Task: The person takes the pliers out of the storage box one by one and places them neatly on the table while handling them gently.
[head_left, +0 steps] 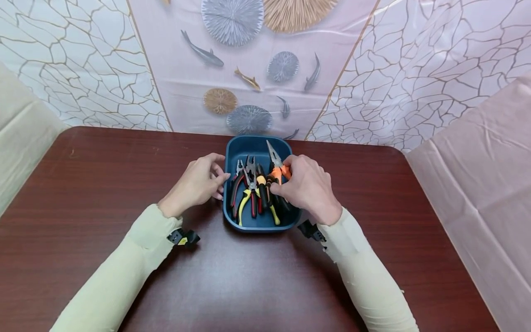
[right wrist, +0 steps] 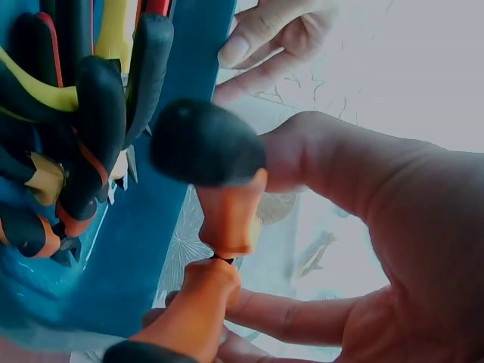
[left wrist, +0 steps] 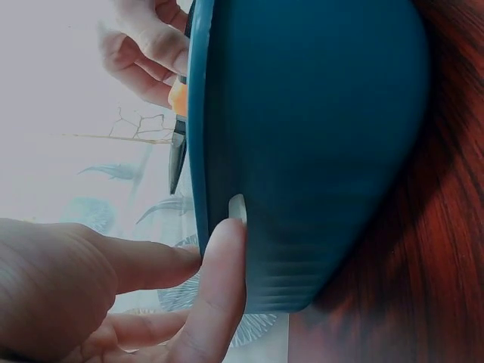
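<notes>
My right hand (head_left: 311, 186) grips long-nose pliers (head_left: 276, 173) with orange-and-black handles at the right side of a blue plastic bin (head_left: 259, 229). Their metal nose points away from me, toward the bin's far end. In the right wrist view, the orange handles (right wrist: 227, 219) lie between thumb and fingers. On the opposite side, my left hand (head_left: 199, 180) pinches the bin's rim; the left wrist view has a finger (left wrist: 215, 280) against the outer wall. Several other pliers lie in the bin, among them yellow-and-black ones (head_left: 244, 205) and red-and-black ones (head_left: 236, 189).
The bin stands on a dark reddish-brown wooden table (head_left: 232, 286), close to its far edge. Behind it hangs a patterned cloth (head_left: 249, 78), with pale cloth (head_left: 477, 193) along the right side.
</notes>
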{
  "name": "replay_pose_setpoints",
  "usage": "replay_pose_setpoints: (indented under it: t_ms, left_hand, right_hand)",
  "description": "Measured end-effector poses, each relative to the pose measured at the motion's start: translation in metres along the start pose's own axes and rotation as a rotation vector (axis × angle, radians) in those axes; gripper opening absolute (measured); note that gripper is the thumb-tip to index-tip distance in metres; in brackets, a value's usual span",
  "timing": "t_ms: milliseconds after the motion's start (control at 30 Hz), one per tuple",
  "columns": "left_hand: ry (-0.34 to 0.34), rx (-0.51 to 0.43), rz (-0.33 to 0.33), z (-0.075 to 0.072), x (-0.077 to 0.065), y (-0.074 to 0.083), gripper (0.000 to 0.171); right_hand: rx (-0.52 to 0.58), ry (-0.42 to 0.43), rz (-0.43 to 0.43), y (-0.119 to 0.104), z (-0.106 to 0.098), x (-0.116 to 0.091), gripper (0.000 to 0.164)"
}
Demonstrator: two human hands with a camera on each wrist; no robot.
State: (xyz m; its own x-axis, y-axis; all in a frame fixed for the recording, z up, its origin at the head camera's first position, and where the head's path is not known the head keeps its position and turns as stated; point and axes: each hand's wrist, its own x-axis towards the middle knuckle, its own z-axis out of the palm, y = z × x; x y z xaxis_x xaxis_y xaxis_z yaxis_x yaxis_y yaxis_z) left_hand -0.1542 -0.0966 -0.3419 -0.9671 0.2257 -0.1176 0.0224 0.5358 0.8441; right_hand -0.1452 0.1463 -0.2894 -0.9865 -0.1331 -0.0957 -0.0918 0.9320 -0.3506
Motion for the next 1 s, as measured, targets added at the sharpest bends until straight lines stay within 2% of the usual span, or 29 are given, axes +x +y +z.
replay_pose_setpoints:
  t_ms: [233,633,1000]
  left_hand:
    - [-0.003,0.003,0.008,-0.001,0.0,0.001,0.05]
    - [-0.002,0.004,0.004,-0.001,-0.001,0.002,0.051]
    - [0.001,0.014,-0.004,0.0,-0.001,0.0,0.051]
  right_hand:
    - [0.019,0.053,0.038,0.008,-0.006,0.003,0.045]
    - [0.025,0.099,0.091,0.023,-0.016,0.013,0.048]
    - [0.054,0.175,0.144,0.044,-0.019,0.028,0.034]
